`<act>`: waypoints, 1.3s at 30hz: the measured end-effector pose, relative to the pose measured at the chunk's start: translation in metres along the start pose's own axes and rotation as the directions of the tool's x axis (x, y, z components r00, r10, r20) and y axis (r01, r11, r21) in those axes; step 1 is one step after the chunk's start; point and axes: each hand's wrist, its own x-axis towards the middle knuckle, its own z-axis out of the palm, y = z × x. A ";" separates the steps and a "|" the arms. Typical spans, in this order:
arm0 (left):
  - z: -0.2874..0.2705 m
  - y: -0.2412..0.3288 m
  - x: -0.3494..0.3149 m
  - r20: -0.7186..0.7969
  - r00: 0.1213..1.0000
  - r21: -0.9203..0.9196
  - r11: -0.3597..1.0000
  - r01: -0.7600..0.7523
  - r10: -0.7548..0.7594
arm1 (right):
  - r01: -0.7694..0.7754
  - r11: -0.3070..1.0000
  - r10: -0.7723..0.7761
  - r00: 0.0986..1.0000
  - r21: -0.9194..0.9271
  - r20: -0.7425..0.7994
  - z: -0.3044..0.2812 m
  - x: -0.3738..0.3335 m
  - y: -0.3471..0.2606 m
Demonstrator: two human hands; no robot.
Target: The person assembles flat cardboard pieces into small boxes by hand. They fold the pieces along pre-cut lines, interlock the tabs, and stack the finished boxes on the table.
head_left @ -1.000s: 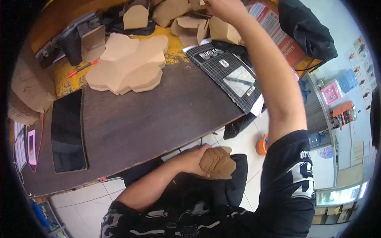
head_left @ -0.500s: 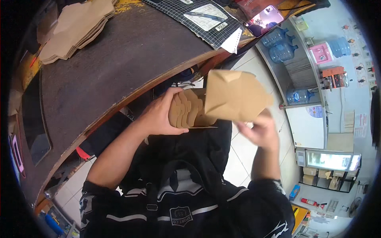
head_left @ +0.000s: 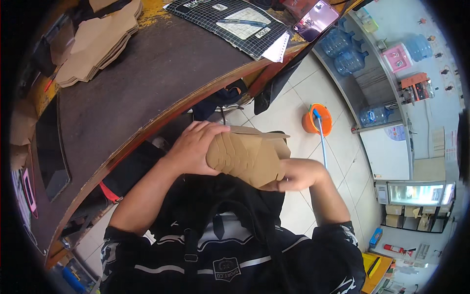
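Over my lap, in front of the table edge, my left hand (head_left: 192, 149) is wrapped round a row of nested brown cardboard food boxes (head_left: 226, 156). Their scalloped flaps overlap one behind another at its fingers. At the right end of the row sits another brown box (head_left: 263, 164), touching the nested ones. My right hand (head_left: 299, 174) grips this box by its lower right end, with the fingers partly hidden behind the cardboard.
On the table's dark top (head_left: 132, 93) lie a pile of flat brown box blanks (head_left: 98, 41), a black grid-patterned folder (head_left: 230, 27) with a pen, and a phone (head_left: 316, 20). An orange bucket (head_left: 308, 125) with a blue-handled tool stands on the tiled floor, near shelves holding water jugs (head_left: 350, 62).
My right hand has brought its box left and down against the nested row, turning it on the way. The row in my left hand has tilted. The view has shifted, showing the orange bucket.
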 end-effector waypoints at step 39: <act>0.005 0.006 0.009 0.022 0.995 -0.482 0.871 0.095 -0.097 | 0.031 0.977 -0.114 0.910 -0.210 -0.398 -0.001 0.039 -0.011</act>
